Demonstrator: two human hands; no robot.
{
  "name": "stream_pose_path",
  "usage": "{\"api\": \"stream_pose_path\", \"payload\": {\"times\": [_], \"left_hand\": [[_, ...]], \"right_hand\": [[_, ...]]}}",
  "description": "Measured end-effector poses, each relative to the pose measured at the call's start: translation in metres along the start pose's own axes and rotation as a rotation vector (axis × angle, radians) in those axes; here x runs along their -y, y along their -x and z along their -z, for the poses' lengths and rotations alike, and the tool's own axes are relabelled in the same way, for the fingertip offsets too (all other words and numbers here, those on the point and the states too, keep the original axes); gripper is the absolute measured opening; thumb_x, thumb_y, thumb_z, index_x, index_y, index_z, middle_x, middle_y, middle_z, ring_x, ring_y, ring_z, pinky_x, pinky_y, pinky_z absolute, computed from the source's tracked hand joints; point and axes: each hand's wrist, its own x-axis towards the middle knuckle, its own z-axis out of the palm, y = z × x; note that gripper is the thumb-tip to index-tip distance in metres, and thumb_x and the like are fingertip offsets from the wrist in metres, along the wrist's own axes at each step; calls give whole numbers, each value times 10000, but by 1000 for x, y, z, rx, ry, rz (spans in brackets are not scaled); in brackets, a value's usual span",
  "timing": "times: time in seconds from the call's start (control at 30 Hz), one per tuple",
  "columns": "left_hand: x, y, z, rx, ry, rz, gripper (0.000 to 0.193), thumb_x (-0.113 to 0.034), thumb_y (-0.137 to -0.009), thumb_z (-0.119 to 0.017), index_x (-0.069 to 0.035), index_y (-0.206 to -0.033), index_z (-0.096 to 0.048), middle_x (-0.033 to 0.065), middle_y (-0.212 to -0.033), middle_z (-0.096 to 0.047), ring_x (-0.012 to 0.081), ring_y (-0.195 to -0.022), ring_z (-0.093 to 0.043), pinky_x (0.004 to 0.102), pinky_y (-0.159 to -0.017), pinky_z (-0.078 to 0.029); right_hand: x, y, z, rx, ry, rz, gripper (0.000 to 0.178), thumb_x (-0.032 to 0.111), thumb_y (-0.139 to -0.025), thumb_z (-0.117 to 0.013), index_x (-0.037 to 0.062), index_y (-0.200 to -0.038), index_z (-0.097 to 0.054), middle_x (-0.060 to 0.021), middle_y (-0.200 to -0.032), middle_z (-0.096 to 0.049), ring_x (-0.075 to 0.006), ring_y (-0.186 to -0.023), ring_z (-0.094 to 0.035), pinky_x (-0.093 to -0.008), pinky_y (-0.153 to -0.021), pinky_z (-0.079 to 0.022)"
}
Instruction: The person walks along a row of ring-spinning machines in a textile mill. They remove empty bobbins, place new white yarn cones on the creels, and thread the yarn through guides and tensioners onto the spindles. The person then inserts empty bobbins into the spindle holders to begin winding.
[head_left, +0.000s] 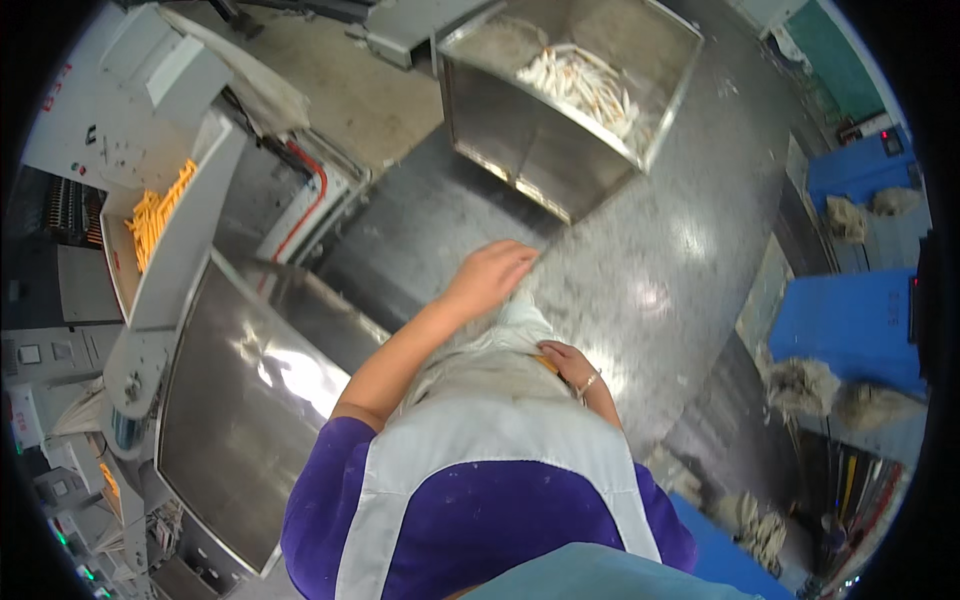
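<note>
My left hand [492, 280] is stretched out in front of the apron, above the grey floor. Its fingers point to the right, loosely extended, and nothing shows in them. My right hand [572, 366], with a bracelet at the wrist, is closed at the front of the white apron [480, 385]. By its fingers a small orange-yellow thing [546, 364] shows, mostly hidden by the hand and the cloth. The apron's lower part hangs bunched below my left hand.
Ahead stands a metal bin [540, 140] with a pile of white, slender bobbins [582, 88]. At left, a machine's tray [120, 245] holds orange tubes [155, 215], beside a large metal cart [255, 390]. Blue machine cabinets [850, 325] line the right.
</note>
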Motion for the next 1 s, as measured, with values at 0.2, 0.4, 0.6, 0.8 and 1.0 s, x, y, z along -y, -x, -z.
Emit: {"api": "stream_pose_path", "payload": {"times": [0.2,0.4,0.6,0.8,1.0], "left_hand": [[101,-163,46,44,-370,-219,216,-144,-846,-638,-62,-1045,-651,101,-991,-644,305,-945,-602,407,-829,-468],[227,-148,206,-195,-500,370,185,-95,-841,-607,-57,-1013,-664,142,-973,-670,338,-917,-630,421,-821,-497],[380,-175,337,-358,-437,625,165,-120,-889,-579,-26,-996,-662,183,-925,-664,359,-868,-633,420,-761,-500],[515,-400,488,-285,-468,380,180,-115,-915,-556,-5,-1022,-651,209,-915,-641,403,-836,-607,444,-724,-482],[662,-599,610,-262,-169,259,220,-161,-936,-534,-47,-1079,-656,189,-985,-663,351,-868,-643,393,-759,-502]], "right_hand": [[151,-232,112,-227,38,242,257,199,-945,-543,-28,-977,-660,-139,-905,-691,-222,-807,-664,-313,-743,-501],[447,-473,254,-552,388,902,224,228,-902,-609,33,-1002,-651,-144,-914,-670,-298,-828,-642,-363,-738,-501],[705,-681,428,-848,30,852,235,202,-902,-599,-10,-986,-653,-76,-812,-662,-137,-673,-608,-274,-603,-489],[778,-813,471,-740,348,-83,262,196,-833,-628,44,-1043,-660,-157,-945,-683,-280,-828,-671,-378,-719,-545],[779,-966,473,-173,1702,-192,160,220,-787,-640,82,-835,-706,-147,-830,-682,-273,-771,-679,-402,-659,-542]]}}
